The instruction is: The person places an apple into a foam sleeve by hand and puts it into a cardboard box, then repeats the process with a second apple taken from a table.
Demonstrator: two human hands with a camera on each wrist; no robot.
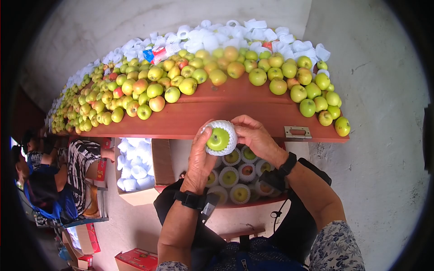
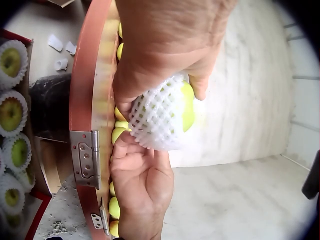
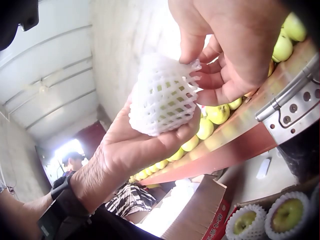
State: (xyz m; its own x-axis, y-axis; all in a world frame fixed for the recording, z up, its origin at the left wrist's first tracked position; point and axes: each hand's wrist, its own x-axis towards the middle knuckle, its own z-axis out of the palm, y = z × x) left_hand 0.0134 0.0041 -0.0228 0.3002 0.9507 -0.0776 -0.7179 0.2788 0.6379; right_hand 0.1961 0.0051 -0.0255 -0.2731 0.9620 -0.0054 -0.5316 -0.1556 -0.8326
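A green apple [image 1: 218,139] sits inside a white foam net sleeve [image 2: 159,114], its stem end showing at the sleeve's opening in the head view. My left hand [image 1: 199,151] holds the sleeved apple from the left, thumb along its near side. From the other side, my right hand [image 1: 257,139] pinches the edge of the foam net between thumb and fingertips, as the right wrist view shows. Both hands are just off the front edge of a reddish-brown table [image 1: 226,108]. Under them stands a box holding several sleeved apples [image 1: 239,193].
Loose apples [image 1: 149,88] cover much of the tabletop, with white foam sleeves [image 1: 208,38] heaped behind them. A metal hinge [image 1: 297,132] is on the table edge. A carton of foam sleeves [image 1: 135,165] stands below left. Another person [image 1: 58,180] sits at the far left.
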